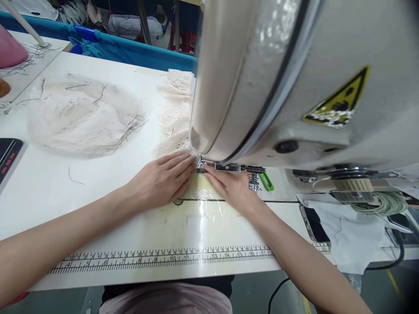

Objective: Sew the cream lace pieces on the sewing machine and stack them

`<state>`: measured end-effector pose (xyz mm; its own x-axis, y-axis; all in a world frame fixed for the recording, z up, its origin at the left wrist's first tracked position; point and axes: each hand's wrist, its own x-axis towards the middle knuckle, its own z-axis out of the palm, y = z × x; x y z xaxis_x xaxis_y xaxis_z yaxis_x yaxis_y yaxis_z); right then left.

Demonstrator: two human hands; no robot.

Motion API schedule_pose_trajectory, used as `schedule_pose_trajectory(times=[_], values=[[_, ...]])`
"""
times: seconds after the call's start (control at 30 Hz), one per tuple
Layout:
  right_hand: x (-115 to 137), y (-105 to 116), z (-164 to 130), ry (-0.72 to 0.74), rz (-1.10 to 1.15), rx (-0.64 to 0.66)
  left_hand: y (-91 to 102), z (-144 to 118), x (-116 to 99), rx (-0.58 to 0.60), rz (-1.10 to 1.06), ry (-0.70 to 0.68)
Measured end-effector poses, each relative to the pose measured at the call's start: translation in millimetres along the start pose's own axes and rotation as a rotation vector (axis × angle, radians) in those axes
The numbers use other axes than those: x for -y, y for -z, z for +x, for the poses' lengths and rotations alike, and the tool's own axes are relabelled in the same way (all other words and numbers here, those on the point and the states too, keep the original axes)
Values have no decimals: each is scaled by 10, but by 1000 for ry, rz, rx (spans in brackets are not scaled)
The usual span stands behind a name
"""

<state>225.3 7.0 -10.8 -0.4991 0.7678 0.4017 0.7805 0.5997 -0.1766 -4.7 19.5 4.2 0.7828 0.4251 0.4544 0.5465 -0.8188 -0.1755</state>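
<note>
A strip of pale pink lace fabric (176, 109) runs across the white table to the sewing machine's needle area (198, 165). My left hand (163, 179) lies flat with its fingers stretched out, fingertips at the lace beside the presser foot. On the other side, my right hand (234, 187) has its thumb and forefinger pressed together at the lace's near edge, partly hidden by the machine's metal parts. The large cream machine head (255, 78) hides the needle from above. At left rests a bunched piece of sheer pale fabric (88, 117) with dark thread scraps on it.
A printed ruler (173, 259) runs along the table's front edge. To the right are a green clip-like piece (266, 181), a phone (314, 224), white cloth (353, 235) and coiled cord (382, 203). A black device (8, 155) and pink thread cone (11, 48) stand left.
</note>
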Motion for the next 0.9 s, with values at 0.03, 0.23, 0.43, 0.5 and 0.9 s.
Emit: schedule_pose_trajectory(times=[0.03,0.23,0.43,0.5,0.9], values=[[24,17,-8,-1,7,9,-7,-7,5,13,-13,24],[56,27,-42,-17,117,15,9,7,26,45,-74,40],[15,7,-101,-78,169,100,36,30,32,60,-56,24],[17,8,-105,-72,186,123,36,28,35,61,-57,33],[72,46,-61,-104,155,124,31,35,5,84,-86,87]])
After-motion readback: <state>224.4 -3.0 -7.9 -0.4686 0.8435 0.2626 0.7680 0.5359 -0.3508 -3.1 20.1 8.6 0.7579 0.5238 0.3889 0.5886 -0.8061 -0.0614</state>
